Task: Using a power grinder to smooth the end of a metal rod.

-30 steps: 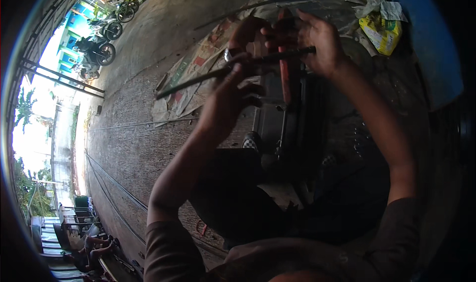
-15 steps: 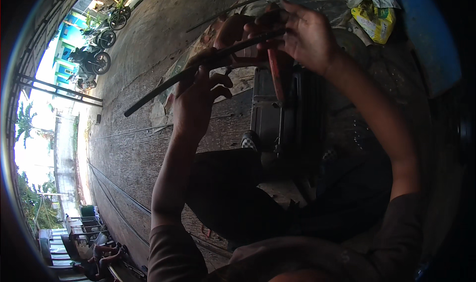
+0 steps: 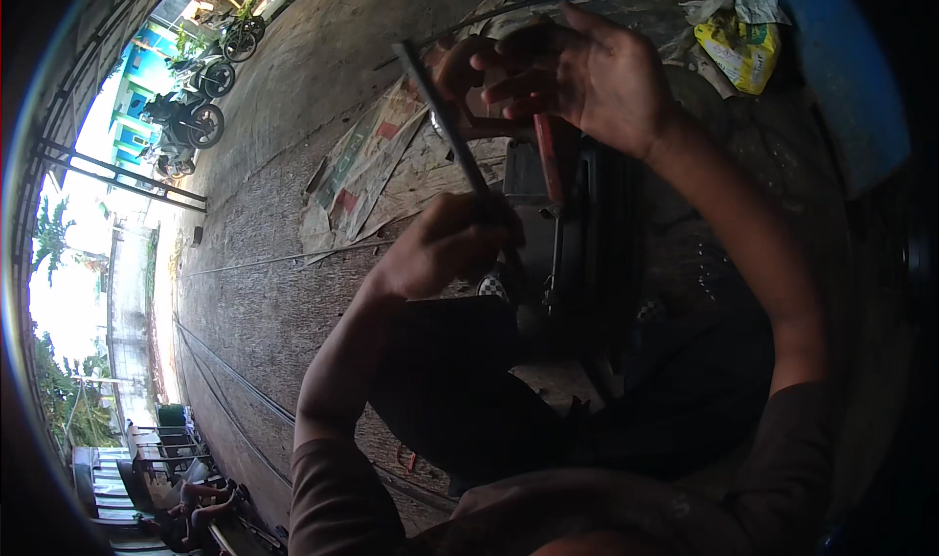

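Observation:
My left hand (image 3: pixel 455 243) is closed around a dark, slim metal bar (image 3: pixel 445 116). The bar slants from my fist up and to the left, its far end standing free above the ground. Farther out and to the right, my right hand (image 3: pixel 597 82) has its fingers apart and slightly bent, with nothing seen in them. Just below that hand is a red handle (image 3: pixel 553 160), part of an orange-red tool or machine (image 3: pixel 460 67) largely hidden behind the hand and bar. A dark box-shaped body (image 3: pixel 528 179) sits beneath the handle; its kind is too dim to tell.
Flattened printed sacking (image 3: pixel 362 175) lies on the rough ground ahead. A yellow bag (image 3: pixel 738 52) stands at the far right beside a blue curved surface (image 3: pixel 831 77). Long thin rods (image 3: pixel 235 375) lie at left. Motorcycles (image 3: pixel 196 121) are parked at the far left; a person (image 3: pixel 201 512) is at lower left.
The bar has come out of my right hand. My left hand has drawn it down and toward me, turning it from a flat slant to a steep one. My right hand stays nearly in place.

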The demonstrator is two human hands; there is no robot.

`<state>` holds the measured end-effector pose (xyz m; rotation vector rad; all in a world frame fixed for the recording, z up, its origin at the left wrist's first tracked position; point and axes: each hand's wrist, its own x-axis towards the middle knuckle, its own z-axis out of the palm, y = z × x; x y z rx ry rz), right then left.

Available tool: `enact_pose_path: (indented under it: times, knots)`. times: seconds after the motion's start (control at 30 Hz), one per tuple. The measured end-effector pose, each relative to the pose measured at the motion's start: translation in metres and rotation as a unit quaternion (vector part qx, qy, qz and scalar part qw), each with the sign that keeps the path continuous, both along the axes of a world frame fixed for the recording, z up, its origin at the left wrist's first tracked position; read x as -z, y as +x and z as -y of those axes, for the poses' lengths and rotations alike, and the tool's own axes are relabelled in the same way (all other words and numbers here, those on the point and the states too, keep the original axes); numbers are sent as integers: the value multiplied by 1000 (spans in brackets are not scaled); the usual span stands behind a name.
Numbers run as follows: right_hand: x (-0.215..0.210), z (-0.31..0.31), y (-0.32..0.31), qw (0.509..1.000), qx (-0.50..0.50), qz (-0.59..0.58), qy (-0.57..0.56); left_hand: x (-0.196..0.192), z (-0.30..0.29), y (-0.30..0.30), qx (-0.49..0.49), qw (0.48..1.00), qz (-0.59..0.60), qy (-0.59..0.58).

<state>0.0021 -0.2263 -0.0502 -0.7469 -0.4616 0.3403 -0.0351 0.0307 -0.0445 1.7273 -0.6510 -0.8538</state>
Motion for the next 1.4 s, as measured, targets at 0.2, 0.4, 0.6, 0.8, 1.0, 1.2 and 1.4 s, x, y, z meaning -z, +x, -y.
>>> enact_pose_path:
  times: [0.2,0.4,0.6,0.8,1.0,1.2,1.4]
  knots:
    - [-30,-9,-16,996,-51,9,71,-4,3,-8,152,960,236,-23]
    - [-29,-5,-12,947,-239,109,186,1,17,-14,149,950,273,32]
    - [-23,-2,-1,924,-284,154,205,-6,25,-24,147,922,344,100]
    - [-24,5,-8,958,-216,113,150,-8,23,-28,117,912,381,100]
    - [-24,4,-13,967,-194,75,149,-12,20,-29,71,924,363,99]
    - [-18,4,-9,966,-198,83,145,-7,20,-30,97,927,352,83]
    - [-28,5,-21,996,-56,42,49,-4,21,-28,100,930,339,104]
